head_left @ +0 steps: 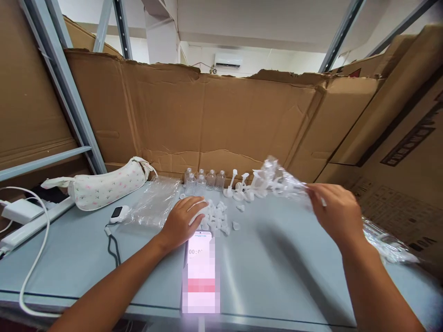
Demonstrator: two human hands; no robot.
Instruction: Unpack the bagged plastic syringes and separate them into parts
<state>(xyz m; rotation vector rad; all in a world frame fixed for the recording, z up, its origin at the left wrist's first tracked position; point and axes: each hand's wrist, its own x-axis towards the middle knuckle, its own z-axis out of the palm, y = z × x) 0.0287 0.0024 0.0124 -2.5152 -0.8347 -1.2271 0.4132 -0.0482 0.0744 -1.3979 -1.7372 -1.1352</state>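
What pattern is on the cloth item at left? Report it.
The cloth item is white with small pink and dark marks; head view.

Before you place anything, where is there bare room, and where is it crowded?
The widest bare patch lies between the phone and the right forearm; a smaller one, between the white cable and the dark cord. Crowded: around the left hand, with white pieces beside it and bottles and stemmed parts farther back.

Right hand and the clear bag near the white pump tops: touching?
Touching: the head view shows the right hand pinching the clear bag by one end.
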